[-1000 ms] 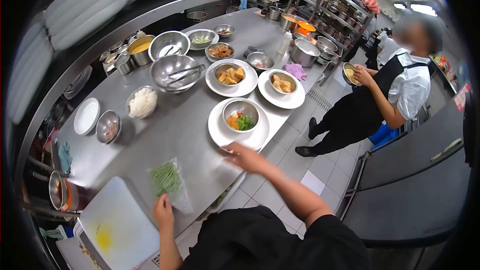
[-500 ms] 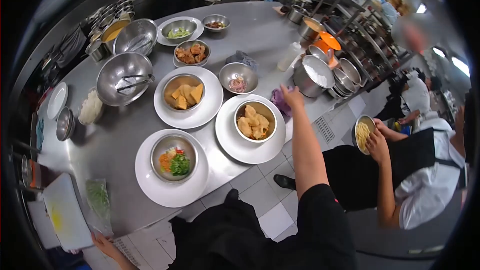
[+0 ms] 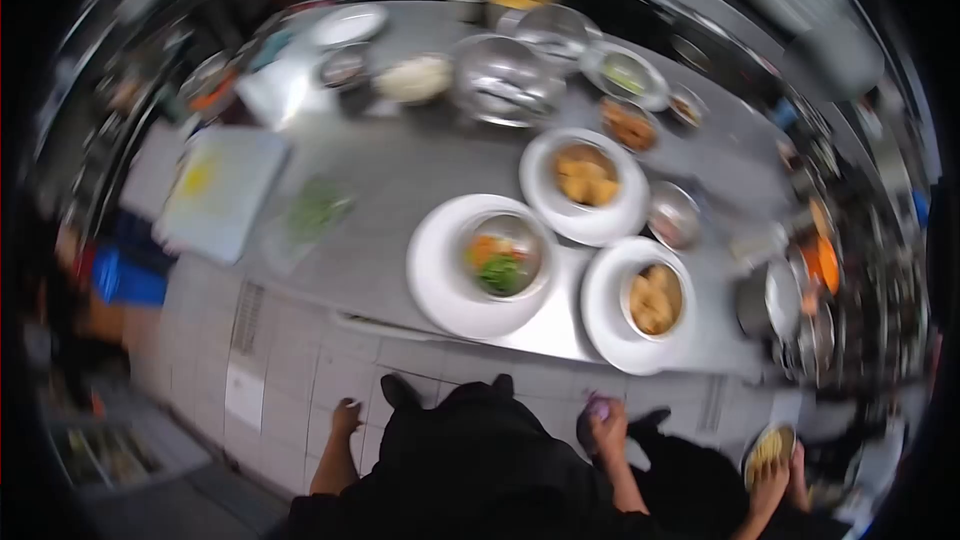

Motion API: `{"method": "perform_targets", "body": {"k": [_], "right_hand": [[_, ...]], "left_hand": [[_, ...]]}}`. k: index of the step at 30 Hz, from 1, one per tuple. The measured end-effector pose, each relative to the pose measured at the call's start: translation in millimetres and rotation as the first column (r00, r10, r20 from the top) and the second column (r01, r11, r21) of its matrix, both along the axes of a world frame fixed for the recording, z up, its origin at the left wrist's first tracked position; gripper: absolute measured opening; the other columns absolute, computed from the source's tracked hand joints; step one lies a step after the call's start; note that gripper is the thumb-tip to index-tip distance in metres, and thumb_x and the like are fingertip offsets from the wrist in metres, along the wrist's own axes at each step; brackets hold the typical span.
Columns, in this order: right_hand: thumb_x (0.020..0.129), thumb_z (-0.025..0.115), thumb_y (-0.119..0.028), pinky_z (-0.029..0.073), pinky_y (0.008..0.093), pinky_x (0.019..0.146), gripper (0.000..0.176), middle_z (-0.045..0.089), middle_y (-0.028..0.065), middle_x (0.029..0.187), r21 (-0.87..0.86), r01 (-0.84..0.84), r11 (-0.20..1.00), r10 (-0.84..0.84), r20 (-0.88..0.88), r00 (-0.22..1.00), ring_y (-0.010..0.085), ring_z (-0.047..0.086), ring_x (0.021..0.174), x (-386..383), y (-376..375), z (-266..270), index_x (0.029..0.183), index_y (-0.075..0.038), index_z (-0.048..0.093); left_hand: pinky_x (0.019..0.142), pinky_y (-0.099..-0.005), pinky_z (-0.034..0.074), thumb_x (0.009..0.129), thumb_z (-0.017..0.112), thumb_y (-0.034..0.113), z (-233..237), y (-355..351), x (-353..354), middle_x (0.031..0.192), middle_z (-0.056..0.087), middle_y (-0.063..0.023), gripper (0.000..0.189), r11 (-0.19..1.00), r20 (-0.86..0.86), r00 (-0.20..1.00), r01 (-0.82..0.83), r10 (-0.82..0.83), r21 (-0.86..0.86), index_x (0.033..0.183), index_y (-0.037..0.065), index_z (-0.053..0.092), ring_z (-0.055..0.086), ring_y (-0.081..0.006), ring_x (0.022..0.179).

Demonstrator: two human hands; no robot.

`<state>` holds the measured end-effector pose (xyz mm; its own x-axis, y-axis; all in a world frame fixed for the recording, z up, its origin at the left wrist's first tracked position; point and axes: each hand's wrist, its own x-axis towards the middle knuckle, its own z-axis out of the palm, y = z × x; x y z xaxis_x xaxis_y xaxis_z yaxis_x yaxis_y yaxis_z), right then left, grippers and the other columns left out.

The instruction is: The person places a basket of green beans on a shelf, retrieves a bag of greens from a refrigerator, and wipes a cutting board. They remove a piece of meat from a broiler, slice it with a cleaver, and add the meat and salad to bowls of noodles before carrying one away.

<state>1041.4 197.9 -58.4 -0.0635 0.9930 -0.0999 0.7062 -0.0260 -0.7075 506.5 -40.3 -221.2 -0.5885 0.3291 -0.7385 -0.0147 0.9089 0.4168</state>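
My right hand (image 3: pixel 611 430) is closed around a crumpled purple cloth (image 3: pixel 598 407), held low in front of the table. My left hand (image 3: pixel 346 417) hangs over the tiled floor, empty, its loosely bent fingers slightly blurred. Nearest on the steel table (image 3: pixel 380 270) is a white plate (image 3: pixel 432 285) bearing a metal bowl of chopped green, orange and red ingredients (image 3: pixel 498 265). To its right, another plate (image 3: pixel 605 340) carries a bowl of pale golden fried pieces (image 3: pixel 654 302). Behind them, yellow-orange chunks (image 3: pixel 585 180) fill a third bowl on a plate.
A white cutting board (image 3: pixel 225 195) and a bag of greens (image 3: pixel 318 208) are at the left. Large metal bowls (image 3: pixel 505 80) stand at the back; pots (image 3: pixel 783 302) crowd the right end. A co-worker's hands (image 3: pixel 770 490) hold a bowl of pale yellow strips (image 3: pixel 768 448) close by.
My right hand has lifted the purple cloth off the table's edge and drawn it toward my body. The view has turned left, and my left hand has moved away from the cutting board.
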Motion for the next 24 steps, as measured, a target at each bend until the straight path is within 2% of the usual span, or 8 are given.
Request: {"method": "perform_targets", "body": {"k": [1,4,11,15,19,20,23,24], "right_hand": [[0.065,0.061,-0.008,0.045,0.0403,0.085,0.033,0.059,0.016,0.095,-0.148,-0.073,0.986,0.044,-0.19,0.981,0.0343,0.057,0.092,-30.5,-3.7,-11.6,0.098,-0.005,0.063],[0.066,0.06,-0.011,0.044,0.0364,0.09,0.035,0.061,0.015,0.107,-0.13,-0.546,0.827,0.507,-0.246,0.826,0.0295,0.058,0.102,-154.7,19.4,36.1,0.099,-0.003,0.063],[0.066,0.06,-0.008,0.046,0.0308,0.087,0.041,0.061,0.0091,0.108,0.137,-0.833,0.537,0.718,-0.592,0.365,0.0213,0.059,0.1,-452.9,22.4,131.1,0.107,-0.007,0.063],[0.068,0.061,-0.011,0.048,0.0298,0.081,0.041,0.063,0.0076,0.102,0.305,-0.686,0.66,0.705,-0.567,0.426,0.0167,0.06,0.091,-609.1,54.4,166.4,0.109,-0.008,0.062],[0.071,0.059,-0.014,0.05,0.0306,0.078,0.039,0.064,0.0124,0.103,0.455,-0.445,0.771,0.636,-0.526,0.564,0.0213,0.063,0.088,-738.2,112.3,211.9,0.11,-0.008,0.062],[0.071,0.059,-0.014,0.05,0.0306,0.078,0.039,0.064,0.0124,0.103,0.458,-0.439,0.773,0.633,-0.525,0.568,0.0213,0.063,0.088,-761.4,127.2,214.0,0.11,-0.008,0.062],[0.072,0.063,-0.019,0.047,0.0343,0.087,0.043,0.061,0.0149,0.113,0.421,-0.38,0.824,0.547,-0.416,0.726,0.0262,0.061,0.099,-821.7,177.2,182.5,0.113,-0.007,0.061],[0.071,0.065,-0.021,0.044,0.0363,0.092,0.047,0.059,0.0153,0.117,0.539,-0.475,0.695,0.597,-0.066,0.8,0.0277,0.058,0.105,-840.7,206.2,139.6,0.115,-0.007,0.059]], "left_hand": [[0.049,-0.0366,0.052,0.082,0.065,0.036,7.3,6.3,6.1,0.097,0.066,-0.0142,0.054,0.993,0.052,0.995,0.091,-0.087,-0.072,0.123,0.004,0.051,0.067,-0.025,0.062],[0.087,-0.0418,0.046,0.082,0.059,0.043,30.3,12.3,7.3,0.102,0.065,-0.0182,0.045,0.921,-0.082,0.923,0.383,-0.377,0.071,0.104,0.003,0.065,0.06,-0.0342,0.1],[0.09,-0.0403,0.045,0.084,0.056,0.046,37.2,-84.7,-55.3,0.111,0.063,-0.0173,0.05,0.963,0.032,0.991,0.117,-0.128,0.244,0.108,0.003,0.064,0.059,-0.0336,0.104],[0.083,-0.0427,0.047,0.083,0.055,0.045,-19.3,-230.7,-121.3,0.097,0.065,-0.0225,0.047,0.996,0.01,0.999,-0.051,0.052,-0.074,0.096,0.002,0.068,0.061,-0.0353,0.097],[0.052,-0.0423,0.051,0.086,0.052,0.036,-7.0,-362.7,-173.5,0.06,0.061,-0.0173,0.039,0.986,-0.098,0.994,0.031,-0.047,-0.162,0.082,-0.002,0.061,0.059,-0.0294,0.047],[0.043,-0.0404,0.049,0.087,0.052,0.034,4.3,-370.9,-177.3,0.062,0.062,-0.0166,0.037,0.826,-0.033,0.85,-0.519,0.526,-0.218,0.083,-0.002,0.062,0.058,-0.0272,0.045],[0.041,-0.037,0.051,0.087,0.05,0.031,30.2,-391.3,-193.5,0.068,0.061,-0.0146,0.035,0.738,-0.015,0.749,-0.656,0.663,-0.161,0.09,-0.003,0.059,0.061,-0.0259,0.051],[0.042,-0.0374,0.051,0.087,0.051,0.031,30.6,-388.3,-195.7,0.068,0.061,-0.0147,0.035,0.734,0.007,0.742,-0.662,0.671,-0.15,0.09,-0.003,0.058,0.061,-0.0263,0.052]]}}
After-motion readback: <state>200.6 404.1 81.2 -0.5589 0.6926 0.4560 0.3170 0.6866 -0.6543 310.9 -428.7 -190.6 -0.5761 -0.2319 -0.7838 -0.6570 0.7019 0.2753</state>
